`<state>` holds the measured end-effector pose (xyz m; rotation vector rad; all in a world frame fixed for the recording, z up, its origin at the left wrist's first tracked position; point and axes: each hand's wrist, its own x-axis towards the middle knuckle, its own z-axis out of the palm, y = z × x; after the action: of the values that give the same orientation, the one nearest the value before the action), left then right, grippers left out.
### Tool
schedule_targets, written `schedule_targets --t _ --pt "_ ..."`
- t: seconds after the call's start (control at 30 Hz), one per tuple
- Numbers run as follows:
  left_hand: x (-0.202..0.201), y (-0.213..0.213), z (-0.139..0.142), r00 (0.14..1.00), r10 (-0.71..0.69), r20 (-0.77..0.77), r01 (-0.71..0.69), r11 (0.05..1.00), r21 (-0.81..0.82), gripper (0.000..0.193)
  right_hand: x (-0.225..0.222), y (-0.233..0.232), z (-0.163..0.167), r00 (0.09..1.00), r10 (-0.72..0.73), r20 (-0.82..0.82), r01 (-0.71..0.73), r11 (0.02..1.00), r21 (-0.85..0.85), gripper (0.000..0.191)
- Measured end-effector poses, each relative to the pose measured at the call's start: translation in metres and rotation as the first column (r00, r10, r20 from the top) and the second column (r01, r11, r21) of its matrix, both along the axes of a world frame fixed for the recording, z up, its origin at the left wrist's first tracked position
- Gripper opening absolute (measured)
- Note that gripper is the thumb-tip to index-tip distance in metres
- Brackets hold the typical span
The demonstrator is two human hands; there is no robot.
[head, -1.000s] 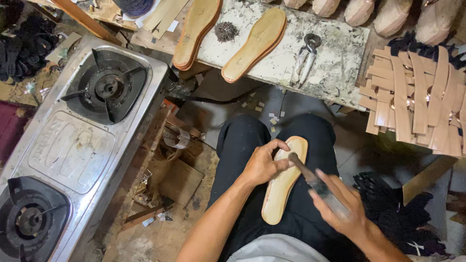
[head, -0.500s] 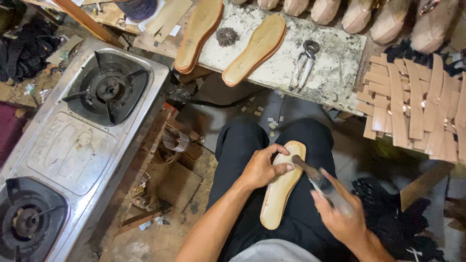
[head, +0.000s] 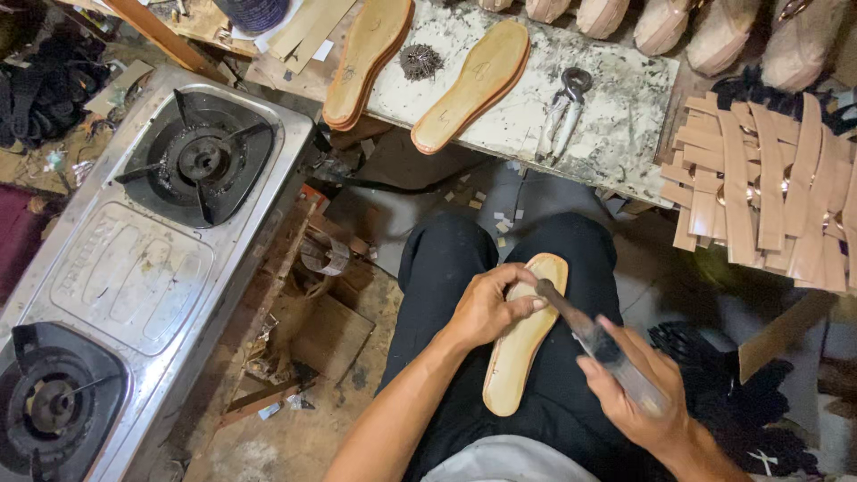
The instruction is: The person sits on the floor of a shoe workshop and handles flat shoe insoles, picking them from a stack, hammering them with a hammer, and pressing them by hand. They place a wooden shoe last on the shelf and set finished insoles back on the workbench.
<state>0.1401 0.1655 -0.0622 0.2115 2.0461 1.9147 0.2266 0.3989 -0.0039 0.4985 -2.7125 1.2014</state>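
I see the tan shoe insole point(head: 522, 344) lying lengthwise on the person's lap, across dark trousers point(head: 446, 268), its toe end pointing away toward the workbench point(head: 625, 116). The left hand point(head: 486, 308) lies on the insole's upper half, fingers curled over its left edge and thumb pressed on its face, so it grips the insole. The right hand point(head: 638, 393) is closed in a fist around the handle of a slim metal tool point(head: 580, 326), which looks blurred; its tip meets the insole near the toe end, just beside the left thumb.

Further out, the workbench has a stained, pale top. Near its left edge I see a stack of insoles point(head: 368, 58), and beside it a single insole point(head: 473, 85) lying at a slant, with a small heap of dark tacks point(head: 420, 61) between them. A pair of metal pincers point(head: 562, 112) lies near the middle of the bench. Along the far edge stands a row of shoe lasts point(head: 678, 22). To the right of the bench a pile of tan leather strips point(head: 768, 178) is laid crosswise. On the left I see a two-burner gas stove point(head: 134, 268), steel-topped, standing on a littered floor point(head: 303, 419).
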Motion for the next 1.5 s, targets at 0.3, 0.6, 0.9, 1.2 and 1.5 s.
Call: schedule_targets --t 0.3,0.6,0.9,1.2,1.5 --pt "-0.003 -0.005 0.008 0.993 -0.017 -0.117 0.001 0.991 -0.136 0.072 -0.01 -0.007 0.009 1.0 0.012 0.029 -0.017 0.98 0.198 0.052" --pt "-0.003 -0.005 0.003 0.997 -0.016 -0.077 0.005 0.991 -0.131 0.078 -0.002 -0.009 -0.007 0.997 -0.036 0.068 0.014 0.957 0.291 0.054" --pt "0.0 -0.008 0.014 0.999 -0.035 0.041 0.04 0.992 -0.117 0.077 -0.004 -0.009 -0.004 0.999 0.007 0.044 -0.022 0.937 0.349 0.061" --pt "0.028 -0.007 0.002 0.962 0.022 -0.271 -0.067 0.985 -0.158 0.079 -0.056 -0.004 0.039 0.958 -0.166 -0.233 0.238 0.914 0.328 0.055" --pt "0.048 0.002 0.0 0.989 0.013 0.145 -0.054 0.958 0.283 0.073 -0.163 0.005 0.065 0.944 -0.099 -0.315 0.287 0.719 0.633 0.044"
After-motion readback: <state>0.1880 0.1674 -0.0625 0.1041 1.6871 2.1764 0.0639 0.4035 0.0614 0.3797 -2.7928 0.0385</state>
